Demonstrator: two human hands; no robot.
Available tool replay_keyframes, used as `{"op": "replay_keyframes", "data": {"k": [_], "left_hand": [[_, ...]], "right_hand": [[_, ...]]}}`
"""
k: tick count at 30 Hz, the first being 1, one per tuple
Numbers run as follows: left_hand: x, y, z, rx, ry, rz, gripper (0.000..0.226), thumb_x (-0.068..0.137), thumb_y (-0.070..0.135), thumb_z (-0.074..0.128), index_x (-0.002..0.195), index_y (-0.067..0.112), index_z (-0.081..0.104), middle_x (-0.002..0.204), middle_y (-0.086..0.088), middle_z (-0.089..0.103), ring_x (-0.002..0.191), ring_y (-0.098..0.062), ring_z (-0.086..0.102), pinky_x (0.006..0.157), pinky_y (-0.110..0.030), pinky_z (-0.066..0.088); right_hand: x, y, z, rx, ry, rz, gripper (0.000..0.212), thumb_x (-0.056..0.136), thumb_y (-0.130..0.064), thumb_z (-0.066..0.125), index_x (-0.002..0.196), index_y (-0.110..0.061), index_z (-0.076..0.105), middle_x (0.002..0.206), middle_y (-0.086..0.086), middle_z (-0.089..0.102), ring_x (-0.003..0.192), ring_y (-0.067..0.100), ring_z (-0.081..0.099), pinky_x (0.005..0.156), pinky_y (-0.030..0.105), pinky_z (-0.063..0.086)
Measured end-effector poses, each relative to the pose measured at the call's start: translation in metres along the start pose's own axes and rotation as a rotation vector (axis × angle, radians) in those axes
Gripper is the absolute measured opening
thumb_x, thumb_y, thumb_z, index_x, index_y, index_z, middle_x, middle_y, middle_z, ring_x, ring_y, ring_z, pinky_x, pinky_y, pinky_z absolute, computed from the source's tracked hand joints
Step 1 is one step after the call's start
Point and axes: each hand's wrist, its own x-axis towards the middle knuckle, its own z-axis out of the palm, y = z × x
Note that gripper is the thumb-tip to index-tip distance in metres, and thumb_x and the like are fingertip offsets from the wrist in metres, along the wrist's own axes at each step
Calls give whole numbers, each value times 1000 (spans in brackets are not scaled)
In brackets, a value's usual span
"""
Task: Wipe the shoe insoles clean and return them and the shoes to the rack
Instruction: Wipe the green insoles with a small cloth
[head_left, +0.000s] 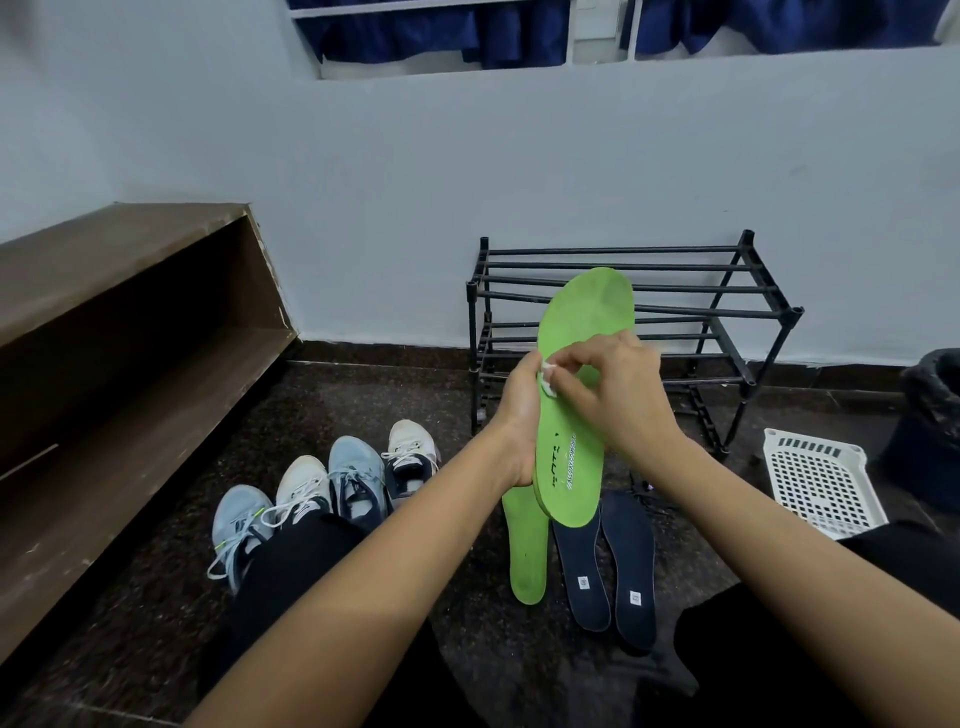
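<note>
I hold a green insole (582, 332) upright in front of the black shoe rack (727, 312). My left hand (519, 415) grips its left edge from behind. My right hand (608, 384) pinches a small white wipe (548, 376) against the insole's face near the middle. A second green insole (527, 551) lies on the floor below, with two dark blue insoles (605, 566) beside it on the right. Several sneakers stand in a row at the left: two light blue ones (239, 525) and two white ones (304, 486).
A low brown wooden shelf (130, 312) runs along the left wall. A white perforated basket (821, 480) lies on the floor at the right, with a dark bin (930, 415) lined with a black bag behind it. My knees in black trousers frame the dark speckled floor.
</note>
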Motion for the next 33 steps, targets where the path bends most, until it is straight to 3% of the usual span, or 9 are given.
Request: {"op": "replay_keyframes", "data": {"k": [3, 8, 12, 16, 21, 26, 33], "left_hand": [[5, 3, -6, 14, 67, 7, 57, 95, 56, 34, 81, 15, 70, 69, -8, 68, 62, -24, 64, 62, -31, 49], [8, 10, -10, -92, 102, 46, 51, 96, 46, 38, 74, 12, 69, 69, -5, 67, 58, -21, 62, 54, -25, 48], [8, 6, -6, -88, 118, 59, 54, 96, 47, 35, 78, 12, 71, 74, -8, 70, 64, -24, 64, 61, -29, 51], [5, 0, 4, -26, 80, 65, 58, 96, 54, 33, 82, 13, 72, 76, -11, 70, 70, -26, 66, 68, -34, 50], [-2, -10, 22, 27, -24, 17, 51, 96, 46, 31, 80, 12, 66, 68, -11, 64, 59, -25, 60, 62, -31, 46], [-2, -7, 20, 19, -2, 21, 49, 98, 43, 32, 73, 14, 63, 56, -6, 62, 47, -19, 60, 51, -22, 45], [7, 6, 1, -41, 112, 78, 53, 96, 47, 38, 68, 15, 70, 70, -4, 66, 58, -20, 61, 58, -29, 46]], "right_hand": [[-7, -6, 2, 9, -38, -53, 7, 81, -30, 71, 85, -26, 74, 80, -7, 69, 87, 20, 50, 82, 41, 34], [-19, -10, 5, 27, -91, -130, 7, 80, -26, 73, 86, -24, 75, 80, -5, 68, 85, 18, 46, 78, 39, 32], [-17, -5, 2, -20, -45, -123, 9, 79, -36, 69, 84, -31, 73, 78, -11, 69, 86, 18, 50, 76, 36, 25], [-10, 1, -6, -88, 15, -107, 9, 80, -39, 69, 85, -33, 73, 78, -12, 69, 87, 18, 53, 74, 35, 23], [3, 14, -14, -158, 77, -10, 11, 83, -40, 67, 87, -31, 73, 80, -9, 69, 89, 22, 52, 71, 32, 16], [-3, 13, -9, -89, 35, -16, 8, 84, -31, 68, 89, -28, 73, 83, -5, 71, 90, 24, 52, 74, 35, 23], [-23, -4, -6, -17, -104, -132, 9, 81, -26, 72, 90, -25, 74, 82, -7, 70, 89, 20, 51, 78, 35, 27]]}}
